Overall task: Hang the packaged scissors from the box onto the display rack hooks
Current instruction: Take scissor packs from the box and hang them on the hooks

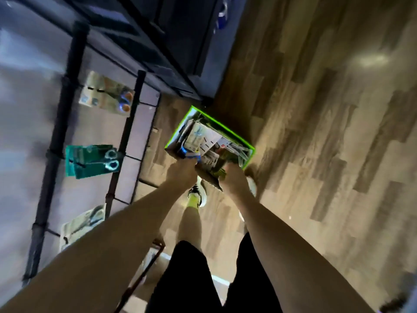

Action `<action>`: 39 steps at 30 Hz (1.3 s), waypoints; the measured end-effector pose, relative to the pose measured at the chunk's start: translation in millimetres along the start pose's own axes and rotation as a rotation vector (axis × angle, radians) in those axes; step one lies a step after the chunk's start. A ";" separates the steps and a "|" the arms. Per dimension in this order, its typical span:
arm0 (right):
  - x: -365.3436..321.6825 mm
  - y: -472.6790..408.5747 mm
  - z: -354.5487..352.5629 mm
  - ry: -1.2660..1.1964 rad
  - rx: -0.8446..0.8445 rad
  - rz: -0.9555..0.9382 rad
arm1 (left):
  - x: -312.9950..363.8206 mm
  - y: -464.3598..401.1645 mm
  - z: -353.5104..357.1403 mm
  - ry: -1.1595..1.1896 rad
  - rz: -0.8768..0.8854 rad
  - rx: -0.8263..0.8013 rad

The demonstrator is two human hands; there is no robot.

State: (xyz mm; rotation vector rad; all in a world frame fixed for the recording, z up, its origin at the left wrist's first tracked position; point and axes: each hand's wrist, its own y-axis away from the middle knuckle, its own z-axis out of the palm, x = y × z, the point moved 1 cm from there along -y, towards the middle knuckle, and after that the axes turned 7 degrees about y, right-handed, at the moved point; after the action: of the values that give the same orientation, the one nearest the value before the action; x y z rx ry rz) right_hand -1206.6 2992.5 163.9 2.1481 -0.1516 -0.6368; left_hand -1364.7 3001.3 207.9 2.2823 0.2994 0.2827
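Observation:
A box with a bright green rim (216, 123) stands on the wooden floor, filled with several packaged scissors. My left hand (181, 175) reaches into its near left corner and grips a pack with blue handles (191, 154). My right hand (233, 178) holds a green-and-white pack (212, 168) at the near edge of the box. On the display rack (56, 141) at the left hang three packs: one with orange handles (108, 96), a teal one (92, 161) and a pale one (83, 224).
A dark shelving unit (171, 41) stands behind the box at the top. My legs and a white shoe (199, 193) are under my arms. Wooden floor (327, 143) spreads out to the right. The image is blurred.

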 end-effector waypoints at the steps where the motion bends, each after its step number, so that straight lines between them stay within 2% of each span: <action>1: 0.5 -13.3 11.7 -0.043 0.028 0.008 | -7.3 -17.2 10.2 -0.001 0.005 -0.007; 5: 2.9 -77.6 72.6 -0.172 0.042 0.072 | -38.4 -92.8 58.5 -0.057 0.057 -0.015; 13: 28.7 -203.7 198.9 -0.150 0.025 0.128 | -107.6 -220.6 159.0 -0.361 0.185 -0.104; 22: 49.7 -304.9 292.2 -0.138 0.073 0.076 | -137.7 -314.2 243.8 -0.538 0.568 -0.161; 28: 52.9 -298.7 304.5 -0.151 0.031 0.115 | -130.9 -320.7 239.2 -0.531 0.660 -0.115; 33: 28.5 -276.8 291.2 -0.205 -0.015 0.097 | -124.8 -321.9 196.1 -0.533 0.591 -0.043; 39: -20.3 -281.1 281.0 -0.254 -0.007 0.038 | -145.5 -342.3 148.5 -0.461 0.525 -0.099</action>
State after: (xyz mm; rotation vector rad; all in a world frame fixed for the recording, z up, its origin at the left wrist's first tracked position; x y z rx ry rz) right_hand -1395.6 2971.5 -185.7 2.0462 -0.3263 -0.8855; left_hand -1500.9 3077.5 -160.9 2.2161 -0.5438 0.0243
